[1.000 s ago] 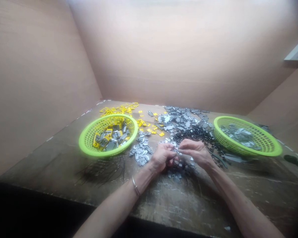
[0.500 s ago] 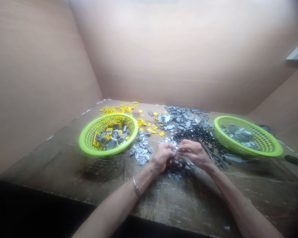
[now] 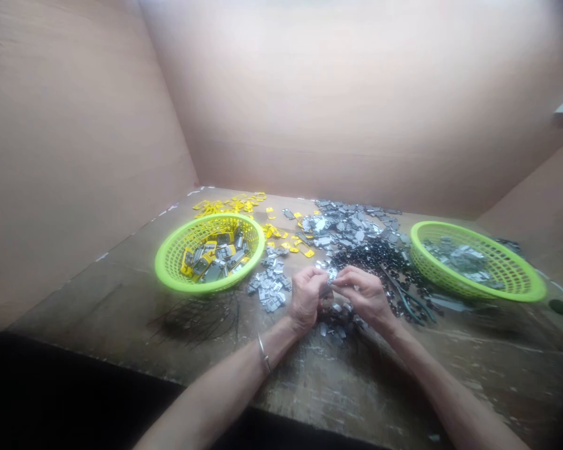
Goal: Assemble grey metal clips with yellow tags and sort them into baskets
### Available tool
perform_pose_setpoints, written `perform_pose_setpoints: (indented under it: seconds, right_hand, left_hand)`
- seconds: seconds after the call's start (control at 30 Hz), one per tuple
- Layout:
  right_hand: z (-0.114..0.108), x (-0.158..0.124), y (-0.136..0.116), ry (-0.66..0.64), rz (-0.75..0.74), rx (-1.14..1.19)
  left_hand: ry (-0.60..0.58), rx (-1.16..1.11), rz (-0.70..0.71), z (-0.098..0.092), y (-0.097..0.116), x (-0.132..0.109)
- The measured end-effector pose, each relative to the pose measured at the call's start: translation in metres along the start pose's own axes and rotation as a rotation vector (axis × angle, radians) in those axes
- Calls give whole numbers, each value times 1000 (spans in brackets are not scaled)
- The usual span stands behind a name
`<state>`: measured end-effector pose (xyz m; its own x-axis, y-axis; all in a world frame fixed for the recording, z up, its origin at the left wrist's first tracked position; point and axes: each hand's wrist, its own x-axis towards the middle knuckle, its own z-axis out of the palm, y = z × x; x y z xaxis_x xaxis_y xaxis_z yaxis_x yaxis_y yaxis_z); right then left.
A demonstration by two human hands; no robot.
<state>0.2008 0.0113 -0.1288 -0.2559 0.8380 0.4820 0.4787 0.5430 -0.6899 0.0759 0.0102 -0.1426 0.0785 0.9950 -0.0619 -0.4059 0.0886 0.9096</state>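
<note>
My left hand (image 3: 308,299), with a silver bangle (image 3: 264,354) at its wrist, is closed in a pinch at the middle of the table. Opposite it, the fingertips of my right hand (image 3: 365,296) are pressed together and meet the left fingertips. What lies between them is too small to make out. Silver metal pieces (image 3: 335,331) lie under and between the hands, and another group of silver pieces (image 3: 269,289) is left of my left hand. Small black parts (image 3: 373,255) are heaped just beyond my right hand.
A green basket (image 3: 169,284) at left holds yellow and silver pieces; another green basket (image 3: 520,294) at right holds silver ones. Yellow frames (image 3: 234,204) and grey plates (image 3: 351,222) lie at the back. Green-handled pliers (image 3: 410,304) rest right of my right hand.
The view has shifted slightly, so the baskets appear farther right. My left hand has turned more upright, and both hands stay together at the fingertips.
</note>
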Motion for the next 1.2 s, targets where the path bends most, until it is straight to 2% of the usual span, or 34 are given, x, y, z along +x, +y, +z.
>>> perform_pose_setpoints:
  seconds: [0.13, 0.3, 0.57, 0.67, 0.77, 0.87, 1.0, 1.1, 1.2]
  right_hand:
    - [4, -2, -3, 43, 4, 25]
    - [8, -3, -7, 97, 89, 81]
    - [11, -3, -6, 143, -19, -41]
    - [9, -3, -10, 129, 66, 13]
    - [7, -3, -13, 109, 252, 181]
    - [6, -3, -9, 175, 345, 246]
    - [5, -4, 1, 222, 258, 70]
    - [3, -6, 5, 188, 164, -31]
    - [2, -8, 5, 129, 35, -76]
  left_hand:
    - [8, -6, 49, 0, 1, -1]
    - [30, 76, 104, -2, 3, -1]
    - [2, 56, 99, -2, 7, -1]
    - [-28, 10, 81, -2, 9, 0]
    - [-74, -16, 49, -1, 10, 1]
    - [-123, -15, -78, -1, 11, 3]
    - [-221, -16, -241, -1, 13, 4]
    - [-281, 12, -250, -2, 12, 6]
    - [-247, 93, -231, -4, 7, 8]
